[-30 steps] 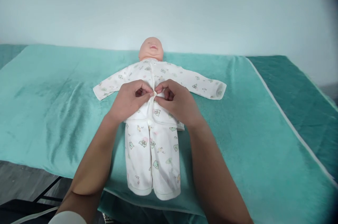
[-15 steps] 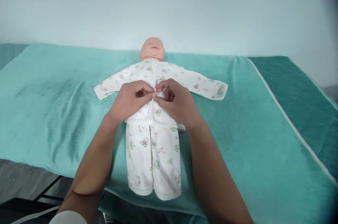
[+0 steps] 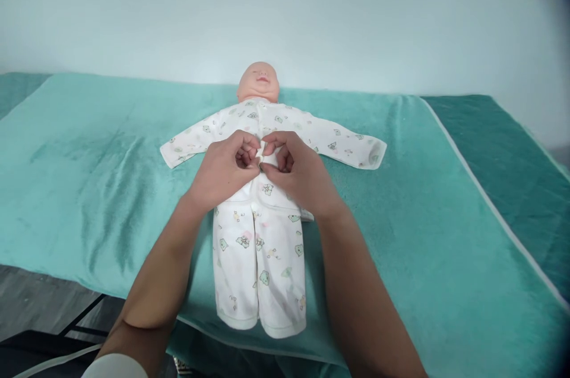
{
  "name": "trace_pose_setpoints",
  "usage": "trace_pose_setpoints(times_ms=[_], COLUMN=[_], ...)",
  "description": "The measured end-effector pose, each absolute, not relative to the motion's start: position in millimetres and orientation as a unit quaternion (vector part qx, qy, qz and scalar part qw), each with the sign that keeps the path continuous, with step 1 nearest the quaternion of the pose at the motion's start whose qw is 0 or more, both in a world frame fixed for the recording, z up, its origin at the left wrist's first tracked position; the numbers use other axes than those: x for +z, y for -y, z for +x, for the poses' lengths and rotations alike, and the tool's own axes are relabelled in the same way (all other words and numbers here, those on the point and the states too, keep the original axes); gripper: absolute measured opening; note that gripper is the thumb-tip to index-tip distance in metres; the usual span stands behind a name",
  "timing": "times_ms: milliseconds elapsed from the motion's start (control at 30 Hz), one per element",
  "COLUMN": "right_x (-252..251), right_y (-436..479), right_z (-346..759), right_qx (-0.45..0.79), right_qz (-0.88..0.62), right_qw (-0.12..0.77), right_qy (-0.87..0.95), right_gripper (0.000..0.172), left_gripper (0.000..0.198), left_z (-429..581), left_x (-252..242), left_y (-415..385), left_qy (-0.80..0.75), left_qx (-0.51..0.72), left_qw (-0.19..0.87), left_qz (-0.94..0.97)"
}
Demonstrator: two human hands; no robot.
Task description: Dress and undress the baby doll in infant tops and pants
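Observation:
A baby doll [image 3: 259,82] lies on its back, dressed in a white printed shirt [image 3: 285,120] and matching trousers [image 3: 278,274]. Both sleeves are spread out to the sides. At the shirt's front opening, my left hand [image 3: 229,164] pinches one edge of the cloth between thumb and forefinger. Facing it, my right hand [image 3: 296,164] pinches the other edge, its fingertips nearly touching the left ones. A small pale button [image 3: 260,154] shows between the fingertips. Lower down, another button [image 3: 254,207] sits near the hem.
A light green blanket [image 3: 445,235] covers the table, with a darker green cover [image 3: 507,152] beneath it at the right. A pale wall [image 3: 285,10] stands behind. At lower left are a dark seat [image 3: 40,354] and a white cable [image 3: 57,361].
My left fingertips have shifted slightly and parted a little from the right ones, so the pale button shows more. The doll stays in place; the view moved very slightly.

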State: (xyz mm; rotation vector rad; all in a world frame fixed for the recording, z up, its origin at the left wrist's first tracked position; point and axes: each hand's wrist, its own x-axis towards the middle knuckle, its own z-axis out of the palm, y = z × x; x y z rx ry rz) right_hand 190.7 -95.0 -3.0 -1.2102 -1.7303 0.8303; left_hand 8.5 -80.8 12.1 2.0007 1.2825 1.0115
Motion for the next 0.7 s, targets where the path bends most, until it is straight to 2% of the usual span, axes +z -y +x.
trace_pose_setpoints(times_ms=[333, 600, 700], right_x=[-9.2, -11.0, -12.7], right_y=[93.4, 92.6, 90.8], right_z=[190.6, 191.9, 193.2], right_qx=[0.316, 0.333, 0.345], right_qz=[-0.469, -0.455, -0.435], right_qw=[0.440, 0.459, 0.508], right_qy=[0.698, 0.687, 0.659], right_gripper=[0.056, 0.053, 0.039], left_gripper=[0.019, 0.025, 0.023], left_z=[5.6, 4.1, 1.0], left_x=[15.3, 11.9, 8.7], left_y=[79.8, 77.4, 75.5], left_qy=[-0.476, -0.466, -0.455], left_qx=[0.365, 0.377, 0.358], left_qw=[0.294, 0.332, 0.320], left_qz=[0.744, 0.728, 0.750])
